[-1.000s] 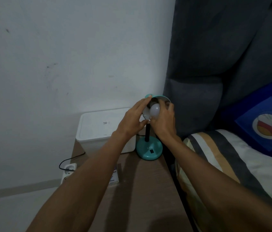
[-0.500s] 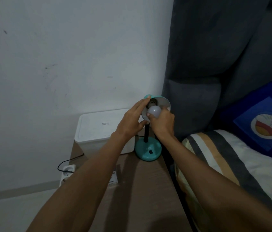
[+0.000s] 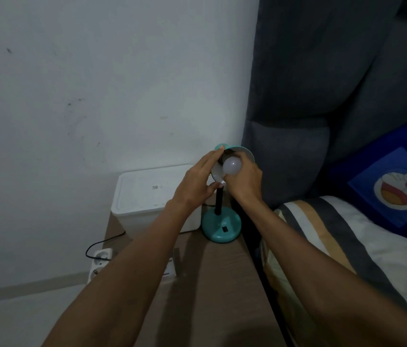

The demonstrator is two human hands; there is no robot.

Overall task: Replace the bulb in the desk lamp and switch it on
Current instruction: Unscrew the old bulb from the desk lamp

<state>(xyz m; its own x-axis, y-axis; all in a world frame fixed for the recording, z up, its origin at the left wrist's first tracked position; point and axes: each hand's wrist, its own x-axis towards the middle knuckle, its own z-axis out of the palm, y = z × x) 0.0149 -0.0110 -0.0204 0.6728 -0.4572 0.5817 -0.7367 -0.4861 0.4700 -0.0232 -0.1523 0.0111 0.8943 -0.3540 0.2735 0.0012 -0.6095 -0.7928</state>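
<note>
A small teal desk lamp stands on the brown table, with a round base (image 3: 221, 227), a black stem and a shade (image 3: 245, 152) tilted towards me. My left hand (image 3: 195, 184) grips the left rim of the shade, thumb under it. My right hand (image 3: 245, 181) holds a white round bulb (image 3: 232, 166) at the mouth of the shade. The bulb's screw end and the socket are hidden behind it. The lamp is unlit.
A white lidded box (image 3: 147, 196) stands left of the lamp against the wall. A black cable runs down to a white socket strip (image 3: 99, 261) on the floor. A small card (image 3: 169, 270) lies on the table (image 3: 212, 284). A bed with a striped pillow (image 3: 342, 246) lies right.
The bulb in my right hand has come slightly out and down from inside the shade. My left hand keeps its hold on the shade.
</note>
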